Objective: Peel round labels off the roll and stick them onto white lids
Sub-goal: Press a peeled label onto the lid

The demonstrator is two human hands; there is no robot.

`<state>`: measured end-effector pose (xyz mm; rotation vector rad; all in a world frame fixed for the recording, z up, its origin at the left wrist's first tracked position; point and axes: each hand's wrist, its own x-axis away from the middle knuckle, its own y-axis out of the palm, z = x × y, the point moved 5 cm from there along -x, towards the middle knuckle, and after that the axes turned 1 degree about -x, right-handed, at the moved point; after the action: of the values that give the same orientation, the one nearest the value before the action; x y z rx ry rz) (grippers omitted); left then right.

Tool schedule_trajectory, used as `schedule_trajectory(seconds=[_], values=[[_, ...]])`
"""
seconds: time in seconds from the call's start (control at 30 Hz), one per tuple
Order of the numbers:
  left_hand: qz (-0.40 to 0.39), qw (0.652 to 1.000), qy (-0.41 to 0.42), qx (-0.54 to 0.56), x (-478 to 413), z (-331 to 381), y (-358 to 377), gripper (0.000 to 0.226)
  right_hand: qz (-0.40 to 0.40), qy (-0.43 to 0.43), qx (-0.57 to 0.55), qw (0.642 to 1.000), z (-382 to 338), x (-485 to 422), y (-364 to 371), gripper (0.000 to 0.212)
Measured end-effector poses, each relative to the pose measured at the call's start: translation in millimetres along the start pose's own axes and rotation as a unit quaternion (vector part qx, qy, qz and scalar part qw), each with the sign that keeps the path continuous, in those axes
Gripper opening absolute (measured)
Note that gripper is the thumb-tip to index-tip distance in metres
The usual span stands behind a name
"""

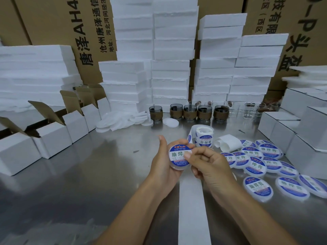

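Fingers of the left hand (161,163) grip the white lid (177,168) face-up so the right hand (209,165), fingers curled alongside, pinches the round label (178,154) flat.

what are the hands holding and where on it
A labelled white lid: the left hand cups its left rim, the right hand pinches its right edge.

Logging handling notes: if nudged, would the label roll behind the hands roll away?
Probably not: the label roll seems to rest on a flat end, core opening upward. Being loosely wound paper, it is likely light and would slide on the shiny metal table. Its trailing backing strip looks floppy and might drag along.
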<state>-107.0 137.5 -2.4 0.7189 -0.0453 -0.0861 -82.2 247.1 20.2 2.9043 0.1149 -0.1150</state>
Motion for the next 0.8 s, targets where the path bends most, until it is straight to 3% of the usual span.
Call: schedule_trajectory(seconds=[0.8], values=[[0.000, 0.997, -0.019, -0.079, -1.4, -5.5, 3.4, 0.063, 0.061, 0.017, 0.084, 0.995, 3.9, -1.7, -7.2, 0.009]])
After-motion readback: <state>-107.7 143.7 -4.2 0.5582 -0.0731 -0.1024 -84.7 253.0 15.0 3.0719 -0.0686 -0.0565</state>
